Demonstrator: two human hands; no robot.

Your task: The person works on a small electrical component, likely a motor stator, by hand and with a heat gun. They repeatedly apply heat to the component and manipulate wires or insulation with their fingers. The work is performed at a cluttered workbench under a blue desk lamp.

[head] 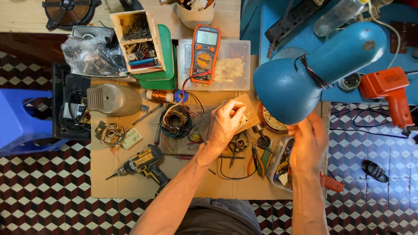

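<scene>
Small tan rectangular board piece (pixel 244 116) sits mid-table on the brown cardboard sheet (pixel 109 174), just below the clear plastic lidded box (pixel 235 65) and touching the left hand (pixel 224 124), whose fingers curl over its left edge, gripping it; part of the piece is hidden under the fingers. Head view only. Right hand (pixel 308 146) is raised beside the rim of the big blue metal desk lamp shade (pixel 300 82), motion-blurred, fingers loosely bent; can't tell if it holds anything. Below that hand: a clear plastic tray of small parts and wires (pixel 278 167), with a red tool handle (pixel 333 183) sticking out to the right. Left of the left hand: a round black motor stator wound with wires (pixel 175 122) on a grey metal plate (pixel 174 146). Orange-and-grey digital multimeter (pixel 204 54) lies on the clear box, its red and black leads running down toward the stator. Yellow-and-black cordless drill (pixel 141 164) lies on the cardboard near the left forearm, bit pointing left. Grey metal motor housing (pixel 114 99) and a copper wire spool (pixel 159 95) sit further up-left. Green-handled pliers (pixel 261 159) lie between the two hands. Orange soldering gun (pixel 389 89) is well off to the right, on the blue table (pixel 270 26). Floor is checkered red, white and black tile (pixel 43 196).
</scene>
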